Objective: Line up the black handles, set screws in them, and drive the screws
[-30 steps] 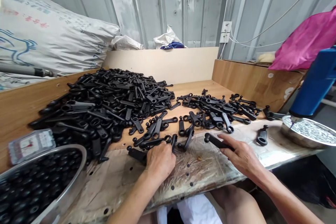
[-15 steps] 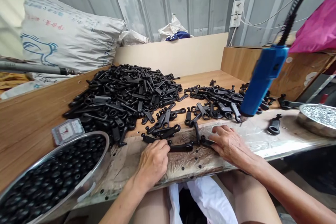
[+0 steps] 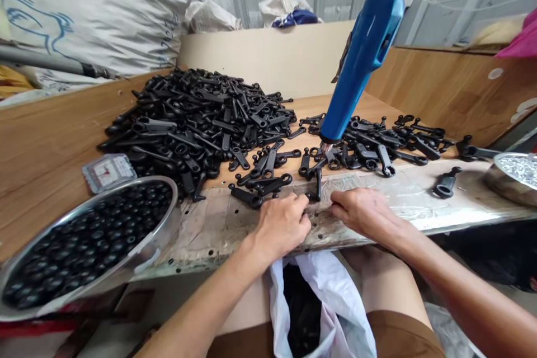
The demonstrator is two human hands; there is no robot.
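My left hand (image 3: 283,225) rests at the bench's front edge, fingers curled down; anything beneath them is hidden. Just beyond its fingertips stands a black lever part (image 3: 319,183) with a ball-shaped end piece beside it. To the right, my right hand (image 3: 364,211) is closed, thumb against the fingers, and slightly blurred; I cannot make out what it holds. Another black lever part with a ring end (image 3: 246,197) lies left of my left hand. A blue electric screwdriver (image 3: 356,67) hangs tilted above the parts, its tip over the smaller heap. An open white bag (image 3: 339,302) with dark contents sits between the legs.
A big heap of black lever parts (image 3: 201,123) covers the left back, a smaller heap (image 3: 377,142) the right. At left stands a metal basin (image 3: 161,229) of black balls beside a clear box (image 3: 109,172). A metal bowl (image 3: 507,187) of small screws stands right.
My left hand has moved right, closer to my right hand. The black lever parts that lay between and at the hands no longer show there. The screwdriver has swung left, and the view has tilted down.
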